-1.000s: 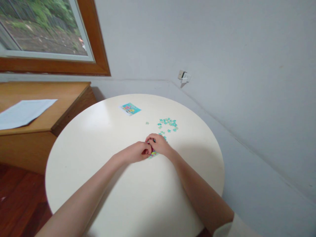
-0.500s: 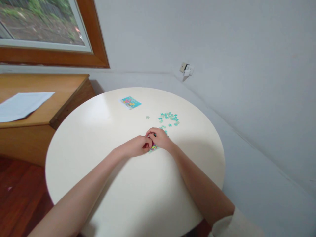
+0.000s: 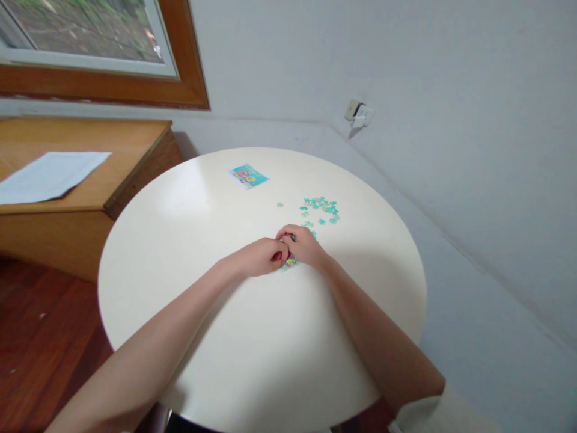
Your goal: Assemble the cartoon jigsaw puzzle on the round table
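Observation:
Both hands meet over a partly joined jigsaw puzzle (image 3: 291, 261) on the round white table (image 3: 202, 373); a colourful strip of it shows below the fingers. My left hand (image 3: 265, 255) has its fingers curled in at the puzzle's left side. My right hand (image 3: 304, 243) arches over the top, fingertips bent down against the left hand's. Whatever the fingertips pinch is hidden. Loose turquoise puzzle pieces (image 3: 331, 207) lie scattered just beyond my right hand, and one pale piece (image 3: 280, 205) sits apart to their left.
A picture card (image 3: 249, 176) lies near the table's far edge. On the left stands a wooden bench (image 3: 139, 159) with a white sheet (image 3: 58, 171) on it. A wall socket with a plug (image 3: 359, 114) is on the wall behind, and a window (image 3: 90, 36) is at upper left.
The view has shifted, so everything sits slightly further right and higher. Both hands stay together over the puzzle with almost the same finger pose.

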`<state>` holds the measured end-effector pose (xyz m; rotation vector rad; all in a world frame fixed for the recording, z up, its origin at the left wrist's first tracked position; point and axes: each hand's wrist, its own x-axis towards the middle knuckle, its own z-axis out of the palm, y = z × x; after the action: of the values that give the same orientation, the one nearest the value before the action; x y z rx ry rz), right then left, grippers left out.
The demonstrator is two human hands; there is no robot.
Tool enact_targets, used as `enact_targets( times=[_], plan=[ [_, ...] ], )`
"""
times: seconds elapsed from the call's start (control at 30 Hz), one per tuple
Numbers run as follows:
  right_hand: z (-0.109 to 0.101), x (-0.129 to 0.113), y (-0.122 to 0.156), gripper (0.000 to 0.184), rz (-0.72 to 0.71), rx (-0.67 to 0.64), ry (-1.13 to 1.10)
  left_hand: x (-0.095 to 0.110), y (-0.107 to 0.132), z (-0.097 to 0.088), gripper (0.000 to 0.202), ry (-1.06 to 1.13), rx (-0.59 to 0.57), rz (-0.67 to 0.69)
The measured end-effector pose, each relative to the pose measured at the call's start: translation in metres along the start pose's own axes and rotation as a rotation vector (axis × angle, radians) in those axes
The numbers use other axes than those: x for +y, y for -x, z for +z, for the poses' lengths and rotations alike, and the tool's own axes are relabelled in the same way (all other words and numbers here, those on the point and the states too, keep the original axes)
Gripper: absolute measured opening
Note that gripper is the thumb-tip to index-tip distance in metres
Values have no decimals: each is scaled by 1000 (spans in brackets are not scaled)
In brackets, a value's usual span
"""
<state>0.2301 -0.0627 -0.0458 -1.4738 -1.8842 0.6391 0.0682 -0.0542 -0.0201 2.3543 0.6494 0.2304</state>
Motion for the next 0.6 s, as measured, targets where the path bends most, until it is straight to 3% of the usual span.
enact_targets(
  times=[0.2, 0.33, 0.4, 0.53, 0.6],
  plan=[
    [0, 1, 0, 27, -9, 10, -11, -4, -1, 2, 9, 147, 38, -12],
    [0, 1, 0, 26, -8, 13, -13, -16, -5, 2, 2, 475, 132, -50],
    [1, 2, 0, 26, -15, 15, -14, -22, -7, -2, 5, 689, 220, -124],
    [3, 4, -1, 28, 5, 11, -23, -31, -7, -15, 9, 1114, 514, -239],
    [3, 4, -1, 28, 20, 8, -19, -33, -6, -19, 9, 1242, 581, -275]
  ],
)
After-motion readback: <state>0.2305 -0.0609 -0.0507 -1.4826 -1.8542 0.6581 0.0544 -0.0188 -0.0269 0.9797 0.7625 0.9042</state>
